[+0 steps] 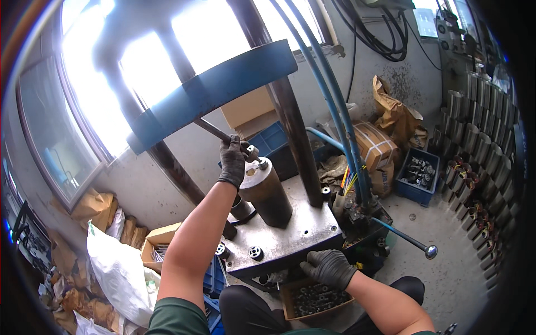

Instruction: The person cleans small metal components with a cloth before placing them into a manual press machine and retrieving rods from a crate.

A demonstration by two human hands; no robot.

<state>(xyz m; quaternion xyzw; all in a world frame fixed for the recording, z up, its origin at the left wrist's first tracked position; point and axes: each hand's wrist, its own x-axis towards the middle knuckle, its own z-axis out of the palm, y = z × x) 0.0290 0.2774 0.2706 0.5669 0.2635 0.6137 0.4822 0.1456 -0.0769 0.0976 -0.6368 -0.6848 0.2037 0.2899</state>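
My left hand [233, 161], in a dark glove, is raised and shut on a small metal part [252, 152] at the top of a brown steel cylinder [268, 192]. The cylinder stands on the grey bed plate [296, 231] of a press with a blue crossbeam [215, 92] overhead. My right hand [329, 267], also gloved, rests with its fingers curled on the front edge of that plate. Just below it is a cardboard box of dark metal rings [315, 298], beside my knee.
A lever with a ball knob [430, 251] sticks out to the right of the press. Blue hoses [335, 106] run down to a valve block. A blue crate of parts [417, 174], rows of steel cylinders [480, 151], cardboard boxes and sacks [120, 273] surround the press.
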